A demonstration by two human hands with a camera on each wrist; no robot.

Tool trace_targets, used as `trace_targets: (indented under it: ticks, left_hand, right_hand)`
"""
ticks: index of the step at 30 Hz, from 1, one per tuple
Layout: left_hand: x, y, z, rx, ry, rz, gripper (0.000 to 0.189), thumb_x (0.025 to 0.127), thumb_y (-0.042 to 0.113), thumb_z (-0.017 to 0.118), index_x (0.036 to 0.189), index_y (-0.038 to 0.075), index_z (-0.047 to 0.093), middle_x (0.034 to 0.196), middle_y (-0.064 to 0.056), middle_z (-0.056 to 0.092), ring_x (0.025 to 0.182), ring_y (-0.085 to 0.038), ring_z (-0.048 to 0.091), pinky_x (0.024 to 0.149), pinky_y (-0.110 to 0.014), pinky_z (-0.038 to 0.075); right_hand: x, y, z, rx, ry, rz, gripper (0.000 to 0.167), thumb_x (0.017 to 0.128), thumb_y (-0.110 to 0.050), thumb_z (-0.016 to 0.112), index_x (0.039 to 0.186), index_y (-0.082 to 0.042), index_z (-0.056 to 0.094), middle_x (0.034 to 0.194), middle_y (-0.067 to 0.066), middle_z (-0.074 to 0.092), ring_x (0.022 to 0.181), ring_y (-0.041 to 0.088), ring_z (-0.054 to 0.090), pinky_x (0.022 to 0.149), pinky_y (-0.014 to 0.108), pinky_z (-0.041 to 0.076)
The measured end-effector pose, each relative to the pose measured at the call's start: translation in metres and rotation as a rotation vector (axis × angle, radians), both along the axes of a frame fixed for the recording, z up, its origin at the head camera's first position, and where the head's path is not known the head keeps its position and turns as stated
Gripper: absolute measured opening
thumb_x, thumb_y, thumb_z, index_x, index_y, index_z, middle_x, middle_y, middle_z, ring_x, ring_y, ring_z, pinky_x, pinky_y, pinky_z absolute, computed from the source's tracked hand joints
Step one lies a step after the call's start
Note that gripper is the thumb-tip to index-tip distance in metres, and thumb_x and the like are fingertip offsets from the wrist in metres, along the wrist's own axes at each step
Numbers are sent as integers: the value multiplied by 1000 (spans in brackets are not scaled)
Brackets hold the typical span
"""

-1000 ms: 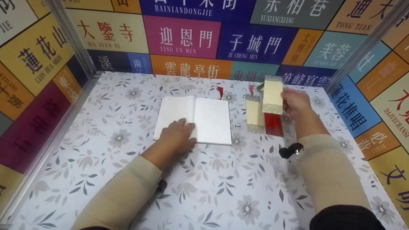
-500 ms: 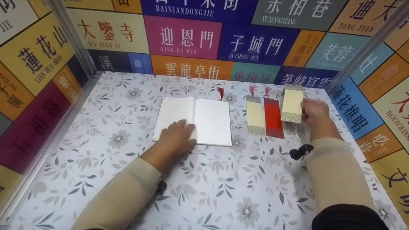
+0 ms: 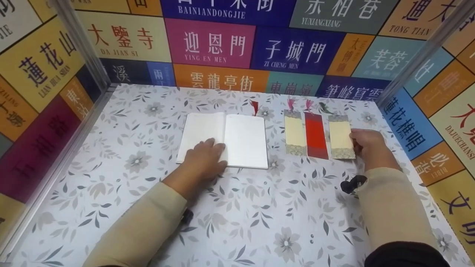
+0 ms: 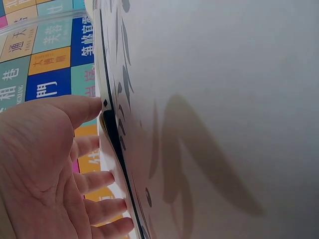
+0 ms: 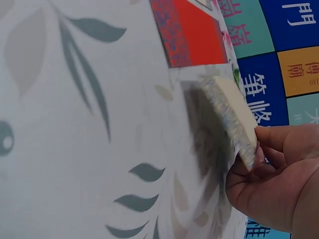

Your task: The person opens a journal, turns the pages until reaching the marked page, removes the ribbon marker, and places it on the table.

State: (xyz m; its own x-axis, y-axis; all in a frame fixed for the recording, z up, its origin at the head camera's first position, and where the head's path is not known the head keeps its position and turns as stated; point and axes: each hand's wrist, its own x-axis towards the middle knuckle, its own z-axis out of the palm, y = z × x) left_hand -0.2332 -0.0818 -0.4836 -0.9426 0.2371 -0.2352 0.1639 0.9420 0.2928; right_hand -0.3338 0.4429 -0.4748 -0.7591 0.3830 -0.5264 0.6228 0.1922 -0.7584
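An open notebook (image 3: 245,141) with blank pages lies left of a row of bookmarks. My left hand (image 3: 206,157) rests on its left page near the fold, fingers spread. In the left wrist view, the thumb and fingers of that hand (image 4: 45,144) lie along the notebook's edge. With thumb and fingers, my right hand (image 3: 373,148) pinches the right edge of a cream bookmark (image 3: 339,135) with patterned ends and a dark green tassel. The right wrist view has this bookmark (image 5: 232,107) tilted, its shadow on the tablecloth. Beside it lies a red bookmark (image 3: 315,131).
Another cream bookmark (image 3: 295,129) with a pink tassel lies left of the red one. A red ribbon (image 3: 254,107) sticks out above the notebook. Floral cloth (image 3: 237,222) covers the table, and panels with Chinese characters (image 3: 209,42) wall it in.
My right hand has carried the cream bookmark from over the red one to the right, then lowered it toward the table beside that one. The left hand stays on the notebook.
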Motion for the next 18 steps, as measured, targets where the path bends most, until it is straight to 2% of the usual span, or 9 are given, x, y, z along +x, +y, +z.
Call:
trace_targets:
  ticks: [6, 11, 13, 15, 16, 18]
  left_hand:
    - [-1, 0, -1, -7, -9, 0, 67, 105, 48, 59, 165, 23, 42, 174, -14, 35, 160, -43, 36, 127, -68, 34]
    - [0, 0, -1, -8, -8, -2, 67, 105, 49, 60, 165, 23, 42, 173, -14, 36, 159, -43, 37, 127, -68, 36]
    - [-1, 0, -1, -10, -7, -3, 68, 105, 49, 60, 165, 23, 42, 173, -14, 36, 159, -42, 38, 127, -68, 36]
    - [-1, 0, -1, -11, -8, -2, 68, 105, 49, 60, 165, 24, 42, 173, -13, 36, 159, -42, 38, 127, -67, 36]
    - [-1, 0, -1, -12, -7, -2, 68, 105, 49, 60, 165, 23, 42, 173, -13, 36, 159, -41, 38, 127, -67, 36]
    - [0, 0, 0, -11, -10, -2, 68, 105, 49, 60, 165, 24, 42, 174, -13, 35, 159, -41, 38, 127, -68, 36]
  right_hand:
    - [2, 2, -9, 126, -32, -9, 59, 109, -23, 57, 166, -24, 42, 88, -18, 64, 82, 5, 61, 71, 21, 55]
    - [1, -1, -10, 182, -29, -22, 58, 106, -26, 62, 162, -25, 48, 101, -15, 63, 78, 2, 61, 70, 19, 55]
    - [0, -3, -9, 207, -21, -17, 59, 104, -28, 64, 161, -24, 50, 114, -12, 65, 75, 2, 60, 68, 19, 55]
    - [1, -7, -7, 251, 1, -2, 60, 103, -30, 65, 160, -22, 52, 132, -5, 66, 78, 3, 60, 70, 20, 55]
    - [1, -9, -7, 268, 21, -3, 59, 102, -30, 66, 159, -21, 53, 141, -2, 64, 82, 4, 61, 72, 21, 55]
    - [1, -16, -6, 306, 64, 7, 58, 103, -30, 65, 159, -18, 54, 155, 5, 58, 100, 10, 64, 85, 25, 57]
